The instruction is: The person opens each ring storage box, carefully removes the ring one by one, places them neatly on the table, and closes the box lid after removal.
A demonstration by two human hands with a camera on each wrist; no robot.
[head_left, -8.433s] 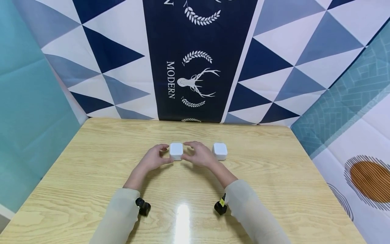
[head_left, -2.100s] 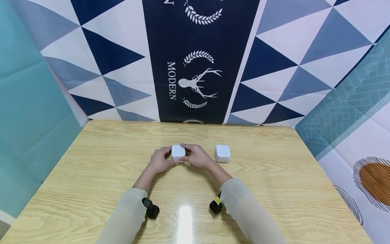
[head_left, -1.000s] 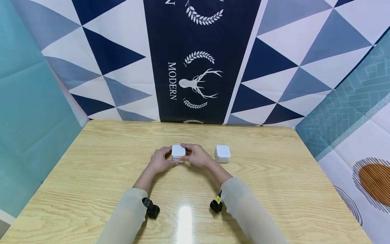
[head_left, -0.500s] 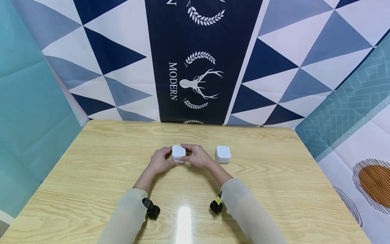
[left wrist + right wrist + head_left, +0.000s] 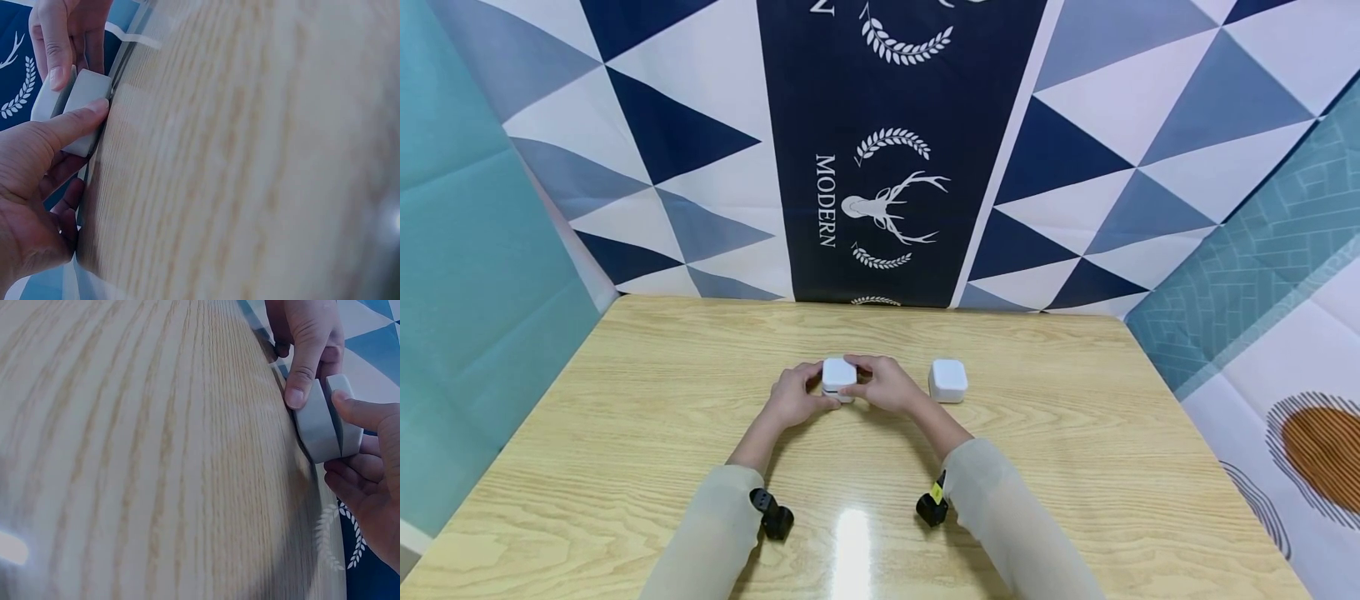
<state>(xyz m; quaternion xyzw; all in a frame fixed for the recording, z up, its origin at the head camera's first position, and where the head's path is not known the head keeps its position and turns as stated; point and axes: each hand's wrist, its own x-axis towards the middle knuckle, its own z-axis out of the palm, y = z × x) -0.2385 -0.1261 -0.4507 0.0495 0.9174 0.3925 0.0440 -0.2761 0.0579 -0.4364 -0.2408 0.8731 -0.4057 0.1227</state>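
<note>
A small white box with rounded corners sits on the table between both hands. Its lid (image 5: pixel 839 372) is raised slightly and tilted, with a dark wedge-shaped gap along the seam above the base (image 5: pixel 317 428). My left hand (image 5: pixel 793 395) grips the base from the left, thumb on its near side. On the right, my right hand (image 5: pixel 883 385) pinches the lid between thumb and fingers. What lies inside the box is hidden. A second white box (image 5: pixel 948 380), closed, stands to the right of my right hand.
The wood-grain table (image 5: pixel 1037 483) carries both boxes near its far side. Behind it hangs a patterned cloth (image 5: pixel 880 208) with triangles and a deer print. Black wrist cameras, such as the left one (image 5: pixel 773 515), hang below each sleeve.
Earliest, the hands were loosely beside the closed box; then they took hold of it. Over the last two seconds the gap between lid and base has widened slightly. The second box stays put.
</note>
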